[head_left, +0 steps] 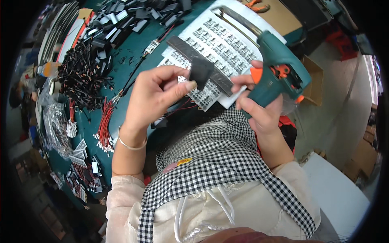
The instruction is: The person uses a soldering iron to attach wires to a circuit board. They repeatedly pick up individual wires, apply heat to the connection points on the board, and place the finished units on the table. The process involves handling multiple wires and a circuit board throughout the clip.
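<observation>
My left hand point(152, 93) pinches a small black plastic piece point(200, 72) between thumb and fingers. It is held over a long dark bar point(182, 47) that lies slantwise across panels of small circuit boards point(227, 46). My right hand point(263, 113) is wrapped round the handle of a green hot glue gun point(281, 50) with an orange trigger. The gun's nozzle end points up and away to the left, above the white foam sheet point(270, 22) under the boards. What the black piece contains cannot be made out.
Black plastic cases point(139, 25) are heaped at the far left, beside a pile of black cables point(83, 75). Red wires with white connectors point(106, 125) hang over the near left of the green table point(121, 67). Orange-handled pliers point(257, 6) lie at the back; a cardboard box point(314, 81) stands right.
</observation>
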The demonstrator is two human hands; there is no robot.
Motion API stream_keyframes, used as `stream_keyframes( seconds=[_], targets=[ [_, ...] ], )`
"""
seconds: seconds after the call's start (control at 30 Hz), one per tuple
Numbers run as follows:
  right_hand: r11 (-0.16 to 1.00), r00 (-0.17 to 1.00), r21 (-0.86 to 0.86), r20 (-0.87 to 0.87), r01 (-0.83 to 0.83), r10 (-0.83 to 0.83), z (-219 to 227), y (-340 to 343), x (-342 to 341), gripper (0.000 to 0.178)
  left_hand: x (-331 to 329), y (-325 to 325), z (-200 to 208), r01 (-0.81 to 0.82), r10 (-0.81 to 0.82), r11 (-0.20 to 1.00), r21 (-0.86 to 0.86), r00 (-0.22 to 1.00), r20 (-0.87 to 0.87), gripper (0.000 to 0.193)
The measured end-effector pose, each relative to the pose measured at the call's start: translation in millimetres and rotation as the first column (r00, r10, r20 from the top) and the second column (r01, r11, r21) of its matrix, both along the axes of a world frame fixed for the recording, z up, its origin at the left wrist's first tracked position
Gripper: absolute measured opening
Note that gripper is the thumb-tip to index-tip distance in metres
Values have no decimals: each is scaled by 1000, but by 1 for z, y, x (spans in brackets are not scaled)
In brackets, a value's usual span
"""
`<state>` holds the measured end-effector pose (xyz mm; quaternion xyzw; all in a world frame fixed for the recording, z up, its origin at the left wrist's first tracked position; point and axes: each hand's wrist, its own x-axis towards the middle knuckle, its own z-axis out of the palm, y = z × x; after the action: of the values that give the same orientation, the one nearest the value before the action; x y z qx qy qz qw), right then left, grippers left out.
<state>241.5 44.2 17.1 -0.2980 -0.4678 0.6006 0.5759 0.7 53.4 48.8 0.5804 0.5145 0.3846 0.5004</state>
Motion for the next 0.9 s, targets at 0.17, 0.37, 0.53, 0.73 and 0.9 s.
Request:
stream_keyframes(
  seconds=[0.17, 0.37, 0.53, 0.73, 0.9],
  targets=[
    [996, 994, 11, 64, -85, 84, 1, 3, -9, 82, 18, -20, 0, 126, -110, 982, -138, 987, 113, 21],
    [955, 954, 39, -49, -293, 295, -13, 3, -9, 70, 25, -26, -15, 229, -189, 947, -225, 964, 188, 21],
    [983, 970, -57, -180, -175, 162, -11, 3, 1, 67, 25, -37, -18, 19, -8, 997, -80, 991, 135, 16],
    [987, 967, -71, -220, -145, 127, -18, -7, 6, 70, 33, -49, -5, 47, -43, 998, 52, 996, -77, 16],
    [983, 965, -105, -234, -148, 120, -18, -9, 0, 74, 35, -56, 3, 3, 0, 986, 169, 1000, -21, 4]
  ],
)
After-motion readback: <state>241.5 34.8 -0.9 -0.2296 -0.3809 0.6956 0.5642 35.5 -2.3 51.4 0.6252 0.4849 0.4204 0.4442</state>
